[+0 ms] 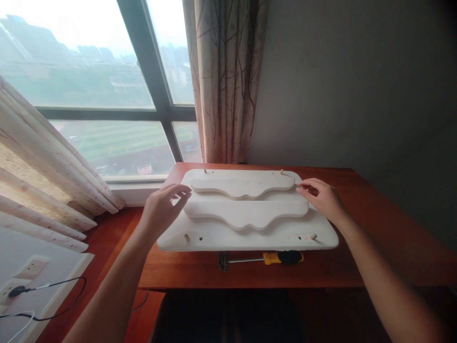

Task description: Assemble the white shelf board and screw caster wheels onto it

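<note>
A white board [171, 233] with rounded corners lies flat on the wooden table. Two white wavy-edged panels rest on it, a far panel [243, 185] and a near panel [246, 212], roughly parallel. My left hand [164, 205] is at the far panel's left end, fingers bent and apart from the thumb. Just off that panel's right end is my right hand [321, 196], its thumb and fingers also apart. Neither hand visibly holds anything; whether the left fingertips touch the panel I cannot tell. Small wooden dowels, one at the near right [313, 237], stand up near the board's corners beside dark holes.
A yellow and black screwdriver [282, 257] lies on the table [328, 271] before the board, beside small dark metal pieces [223, 261]. A curtain [228, 85] and window are behind. At lower left, a black plug [17, 290] sits in a wall socket.
</note>
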{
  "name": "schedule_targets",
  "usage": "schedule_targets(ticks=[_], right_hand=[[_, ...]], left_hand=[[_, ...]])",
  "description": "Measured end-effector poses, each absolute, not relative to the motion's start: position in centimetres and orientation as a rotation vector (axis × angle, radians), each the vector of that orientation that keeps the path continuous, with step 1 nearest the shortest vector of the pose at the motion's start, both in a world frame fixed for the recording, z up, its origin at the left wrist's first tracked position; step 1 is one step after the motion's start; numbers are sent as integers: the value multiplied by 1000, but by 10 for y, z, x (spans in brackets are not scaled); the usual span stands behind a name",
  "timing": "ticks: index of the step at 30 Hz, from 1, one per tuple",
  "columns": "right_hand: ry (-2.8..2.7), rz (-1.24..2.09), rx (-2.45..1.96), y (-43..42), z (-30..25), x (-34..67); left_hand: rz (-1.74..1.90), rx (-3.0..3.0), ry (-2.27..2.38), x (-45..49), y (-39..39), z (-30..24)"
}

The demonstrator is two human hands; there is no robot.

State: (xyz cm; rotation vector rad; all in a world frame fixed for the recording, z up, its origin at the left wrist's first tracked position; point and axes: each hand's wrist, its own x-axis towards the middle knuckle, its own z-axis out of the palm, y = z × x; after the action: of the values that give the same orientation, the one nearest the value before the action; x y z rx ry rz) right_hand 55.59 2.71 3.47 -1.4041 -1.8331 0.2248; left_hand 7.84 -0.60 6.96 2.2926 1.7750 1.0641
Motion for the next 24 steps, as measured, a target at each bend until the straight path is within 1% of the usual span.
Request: schedule_targets(ticks=[3,7,12,19,24], right_hand=[[-1926,199,-1348,54,33,547],[-2028,95,-1358,71,30,544],[-2092,-10,-1379,74,27,546],[-2205,-144,-1423,81,26,554],[-2157,-88,-1470,91,25,558]], left_hand=[[921,2459,1801,85,24,68],[751,2558,1810,85,45,59],[664,2607,1828,78,54,53],[461,2672,1840,77,62,61],[409,2716,1827,81,68,61]])
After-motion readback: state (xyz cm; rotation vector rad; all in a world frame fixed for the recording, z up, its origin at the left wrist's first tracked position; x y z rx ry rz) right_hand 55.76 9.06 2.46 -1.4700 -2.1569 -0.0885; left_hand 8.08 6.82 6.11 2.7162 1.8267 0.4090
